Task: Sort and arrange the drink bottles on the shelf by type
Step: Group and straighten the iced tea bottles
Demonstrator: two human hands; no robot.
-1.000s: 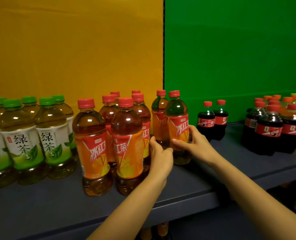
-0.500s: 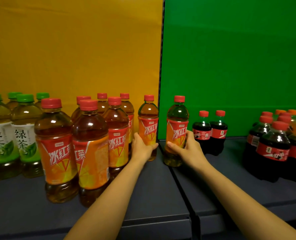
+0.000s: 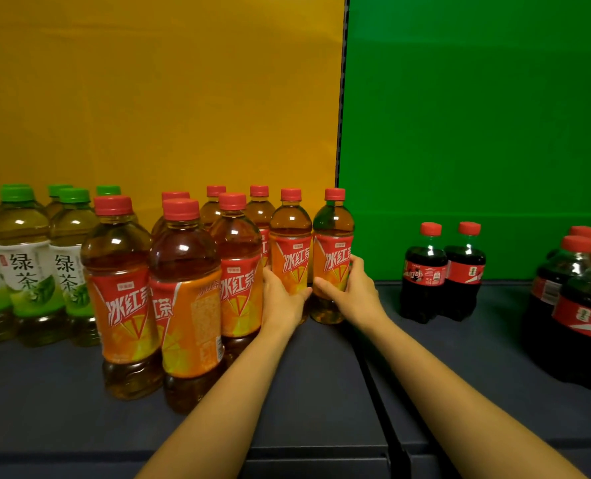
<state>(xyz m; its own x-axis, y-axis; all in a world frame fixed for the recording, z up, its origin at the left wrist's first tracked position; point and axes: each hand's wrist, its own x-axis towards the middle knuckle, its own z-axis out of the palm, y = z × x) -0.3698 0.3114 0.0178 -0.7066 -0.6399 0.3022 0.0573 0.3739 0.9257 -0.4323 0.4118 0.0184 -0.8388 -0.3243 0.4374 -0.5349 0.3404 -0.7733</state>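
While both arms reach forward over the shelf point(image 3: 321, 392), each hand grips one red tea bottle. The left hand point(image 3: 282, 299) wraps around the low part of a tea bottle point(image 3: 289, 250), fingers curled on its label. The right hand point(image 3: 351, 292) wraps around the next tea bottle point(image 3: 332, 250), thumb in front and fingers round the far side. These two bottles stand upright, just beside each other, at the right end of the red tea group point(image 3: 183, 288).

The shelf is dark grey-blue. A thin dark seam point(image 3: 380, 402) runs from front to back, under the right arm. Behind the shelf the wall is yellow point(image 3: 155, 91) on the left and green point(image 3: 477, 105) on the right, and the held bottles stand right where the two colours meet.

Green tea bottles point(image 3: 24, 264) fill the far left, touching the red tea group. Two small cola bottles point(image 3: 442, 271) stand near the green wall, apart from the right hand. More cola bottles point(image 3: 577, 305) crowd the right edge. There is bare shelf between the right hand and the small colas, and along the front edge.
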